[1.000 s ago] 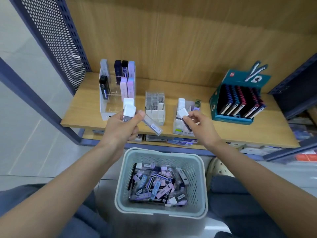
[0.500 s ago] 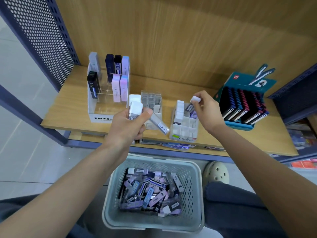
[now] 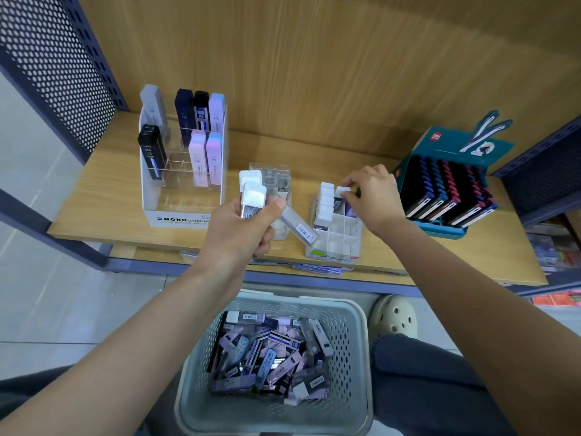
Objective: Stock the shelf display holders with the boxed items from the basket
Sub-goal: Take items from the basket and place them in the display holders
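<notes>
Slotting step: right hand (image 3: pixel 375 198) pinches white-capped box (image 3: pixel 342 191) by its top, poised at cell of white grid holder (image 3: pixel 338 243), beside row of matching caps; top grip likely keeps fingers clear of narrow cell. Meanwhile left hand (image 3: pixel 239 237) curls round spare boxes (image 3: pixel 254 195), fanned upright, handy for quick picking. Below wooden shelf (image 3: pixel 103 199), basket (image 3: pixel 361 313): perforated plastic, heaped with loose boxes (image 3: pixel 270 357), slim, glossy, rectangular; plenty left.

Stationery shop: wooden shelf (image 3: pixel 283 152) carrying branded display holders (image 3: pixel 182 196), teal pen box (image 3: pixel 446 184) to their right, more stock below.
</notes>
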A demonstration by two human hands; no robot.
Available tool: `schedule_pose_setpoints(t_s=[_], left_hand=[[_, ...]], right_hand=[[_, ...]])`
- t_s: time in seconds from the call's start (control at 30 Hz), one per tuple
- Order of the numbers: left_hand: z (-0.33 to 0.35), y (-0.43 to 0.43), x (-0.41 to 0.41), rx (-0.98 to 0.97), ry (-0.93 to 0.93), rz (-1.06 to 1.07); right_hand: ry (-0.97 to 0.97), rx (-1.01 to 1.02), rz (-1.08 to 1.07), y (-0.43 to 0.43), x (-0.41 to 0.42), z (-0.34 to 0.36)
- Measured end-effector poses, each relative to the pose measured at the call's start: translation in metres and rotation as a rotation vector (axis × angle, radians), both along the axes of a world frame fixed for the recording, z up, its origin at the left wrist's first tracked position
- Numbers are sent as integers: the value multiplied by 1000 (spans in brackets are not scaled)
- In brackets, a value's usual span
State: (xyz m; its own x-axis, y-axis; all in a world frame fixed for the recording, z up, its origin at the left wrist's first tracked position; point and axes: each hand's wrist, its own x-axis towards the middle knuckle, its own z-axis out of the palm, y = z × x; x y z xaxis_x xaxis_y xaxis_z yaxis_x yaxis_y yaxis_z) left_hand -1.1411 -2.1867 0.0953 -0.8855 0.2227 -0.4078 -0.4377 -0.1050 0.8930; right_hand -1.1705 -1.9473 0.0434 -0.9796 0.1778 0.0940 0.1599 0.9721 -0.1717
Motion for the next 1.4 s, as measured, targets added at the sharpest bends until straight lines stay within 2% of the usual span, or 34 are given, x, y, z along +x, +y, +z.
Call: schedule_pose_setpoints(t_s=[0.23, 0.4, 0.47, 0.53, 0.67, 0.83, 1.03, 1.23, 1.4], left_hand=[[-1, 6, 2, 20, -18, -11], [-3, 8, 6, 4, -8, -26], [-3, 9, 7, -8, 3, -25], [-5, 9, 9, -22, 12, -19], [-6, 8, 12, -41, 31, 1], [-3, 4, 14, -45, 56, -2], [0, -7, 15, -63, 81, 24], [4, -35, 7, -88, 67, 39], [1, -53, 3, -99, 23, 70]], right_hand=[[44, 89, -39, -4, -5, -2], [107, 30, -52, -13, 3, 3], [172, -79, -3, -25, 12, 12], [168, -296, 52, -41, 24, 24], [-31, -607, 171, -68, 47, 47], [-110, -787, 247, -84, 68, 56], [-132, -763, 224, -85, 65, 58], [5, -763, 32, -74, 33, 53], [94, -732, 28, -79, 6, 43]])
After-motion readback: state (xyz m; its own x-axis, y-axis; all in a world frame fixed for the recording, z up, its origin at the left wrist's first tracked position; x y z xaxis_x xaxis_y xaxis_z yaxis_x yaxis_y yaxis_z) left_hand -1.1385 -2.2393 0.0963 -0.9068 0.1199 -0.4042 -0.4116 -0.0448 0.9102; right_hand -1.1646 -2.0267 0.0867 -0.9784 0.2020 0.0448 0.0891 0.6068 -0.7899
